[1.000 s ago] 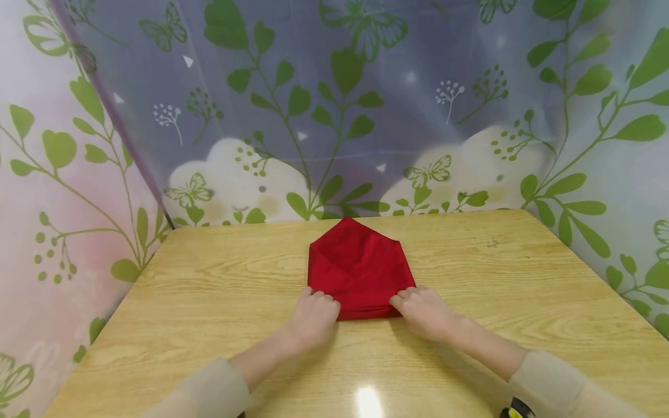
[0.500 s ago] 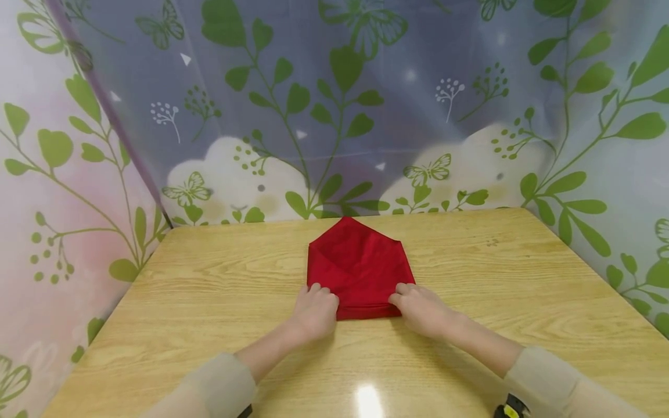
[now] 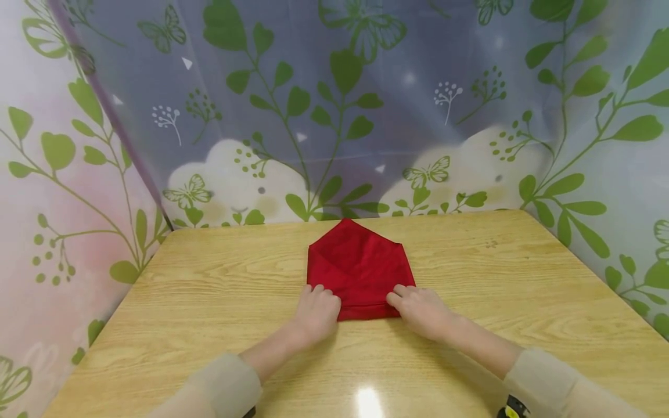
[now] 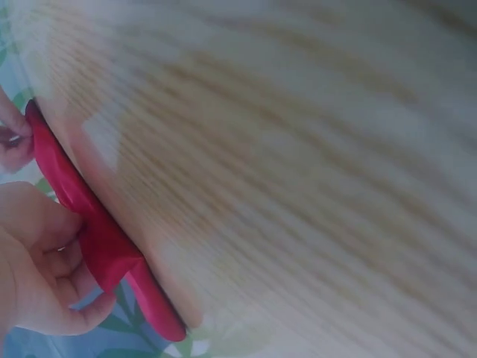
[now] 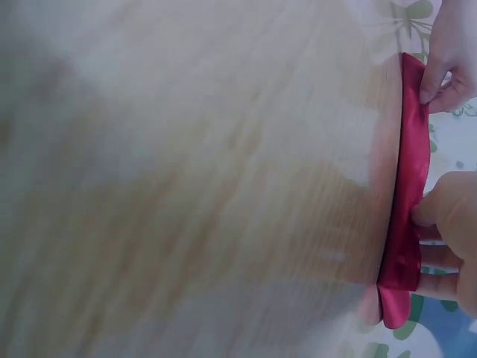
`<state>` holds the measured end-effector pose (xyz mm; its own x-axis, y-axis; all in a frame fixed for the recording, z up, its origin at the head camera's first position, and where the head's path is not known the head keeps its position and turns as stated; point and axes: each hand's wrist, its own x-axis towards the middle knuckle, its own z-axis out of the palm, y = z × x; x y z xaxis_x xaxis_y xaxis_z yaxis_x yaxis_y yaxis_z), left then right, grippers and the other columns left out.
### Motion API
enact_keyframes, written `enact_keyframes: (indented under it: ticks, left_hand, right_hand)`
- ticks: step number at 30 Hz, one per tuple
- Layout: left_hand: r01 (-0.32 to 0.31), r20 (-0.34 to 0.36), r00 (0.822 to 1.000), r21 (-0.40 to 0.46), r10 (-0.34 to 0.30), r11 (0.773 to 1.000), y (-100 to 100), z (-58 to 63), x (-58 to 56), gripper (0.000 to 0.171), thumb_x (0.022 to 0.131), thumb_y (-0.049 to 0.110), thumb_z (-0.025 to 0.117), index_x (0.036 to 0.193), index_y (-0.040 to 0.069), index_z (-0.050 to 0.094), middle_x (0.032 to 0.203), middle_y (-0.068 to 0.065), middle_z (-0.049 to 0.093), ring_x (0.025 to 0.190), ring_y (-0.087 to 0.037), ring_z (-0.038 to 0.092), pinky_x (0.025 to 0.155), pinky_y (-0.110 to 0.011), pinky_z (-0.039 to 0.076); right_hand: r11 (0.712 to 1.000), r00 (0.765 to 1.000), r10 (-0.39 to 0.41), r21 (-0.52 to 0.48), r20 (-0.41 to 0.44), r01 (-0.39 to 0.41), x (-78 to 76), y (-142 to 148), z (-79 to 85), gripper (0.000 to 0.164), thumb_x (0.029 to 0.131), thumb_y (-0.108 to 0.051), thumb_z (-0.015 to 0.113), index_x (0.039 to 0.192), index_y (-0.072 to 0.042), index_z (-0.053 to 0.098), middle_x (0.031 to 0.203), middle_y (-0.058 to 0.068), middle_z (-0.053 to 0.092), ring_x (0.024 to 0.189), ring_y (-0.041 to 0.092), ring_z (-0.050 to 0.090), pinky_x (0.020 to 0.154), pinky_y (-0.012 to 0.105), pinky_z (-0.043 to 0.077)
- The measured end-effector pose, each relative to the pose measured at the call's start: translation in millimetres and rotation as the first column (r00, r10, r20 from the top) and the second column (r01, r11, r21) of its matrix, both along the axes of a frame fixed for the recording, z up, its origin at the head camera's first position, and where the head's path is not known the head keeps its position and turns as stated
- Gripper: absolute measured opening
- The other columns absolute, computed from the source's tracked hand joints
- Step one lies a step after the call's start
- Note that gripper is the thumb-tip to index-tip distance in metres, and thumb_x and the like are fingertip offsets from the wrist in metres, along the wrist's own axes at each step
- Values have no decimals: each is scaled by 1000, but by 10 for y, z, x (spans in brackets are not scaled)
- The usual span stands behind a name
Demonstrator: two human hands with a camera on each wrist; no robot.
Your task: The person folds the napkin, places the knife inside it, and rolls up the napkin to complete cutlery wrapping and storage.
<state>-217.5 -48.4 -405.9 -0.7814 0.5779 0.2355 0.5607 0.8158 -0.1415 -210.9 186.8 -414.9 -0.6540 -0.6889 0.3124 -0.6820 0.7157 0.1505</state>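
Note:
A red, shiny cloth (image 3: 360,261) lies folded on the table, its far edge running to a point and its near edge turned over in a narrow band. My left hand (image 3: 317,313) pinches the band at the near left corner, thumb towards me. At the near right corner my right hand (image 3: 422,310) holds the same fold. In the left wrist view the cloth (image 4: 104,242) shows as a low roll along the tabletop, with thumb and fingers of the left hand (image 4: 33,261) around it. The right wrist view shows the right hand (image 5: 455,231) gripping the cloth (image 5: 406,201) likewise.
The pale wood-grain table (image 3: 235,273) extends on every side of the cloth. Behind it hangs a printed curtain (image 3: 407,116) with leaves and butterflies, close to the far edge. More patterned fabric (image 3: 47,203) borders the left side. A light glare spot lies near the front.
Both hands stay at the near corners of the cloth, their fingers shifting only slightly on the fold. The cloth keeps its shape and place.

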Motion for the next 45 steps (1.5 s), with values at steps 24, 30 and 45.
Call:
enact_keyframes:
  ticks: [24, 30, 45]
  left_hand:
    - [88, -199, 973, -134, -114, 987, 40, 36, 35, 20, 71, 11, 66, 57, 14, 52, 62, -1, 46, 63, -15, 43, 63, -31, 32]
    - [160, -234, 953, -154, -193, 975, 33, 20, 92, 29, 65, 7, 61, 49, 15, 37, 53, 2, 35, 52, -12, 33, 59, -28, 27]
    - [140, -141, 976, -193, -168, 971, 62, -64, 137, 15, 73, 10, 71, 72, 11, 55, 67, -2, 45, 61, -15, 45, 43, -22, 34]
  right_hand:
    - [985, 981, 142, 116, -133, -127, -57, 5, 15, 17, 70, -3, 71, 66, -9, 55, 63, 0, 48, 54, 13, 41, 48, 20, 34]
    - [989, 984, 124, 100, -125, -112, -83, 15, 8, 16, 69, -3, 69, 66, -9, 55, 63, 0, 47, 54, 13, 40, 48, 20, 34]
    - [997, 999, -39, 72, 20, 38, -6, -58, 1, 13, 76, -1, 65, 77, -7, 53, 74, 3, 46, 65, 19, 42, 51, 28, 39]
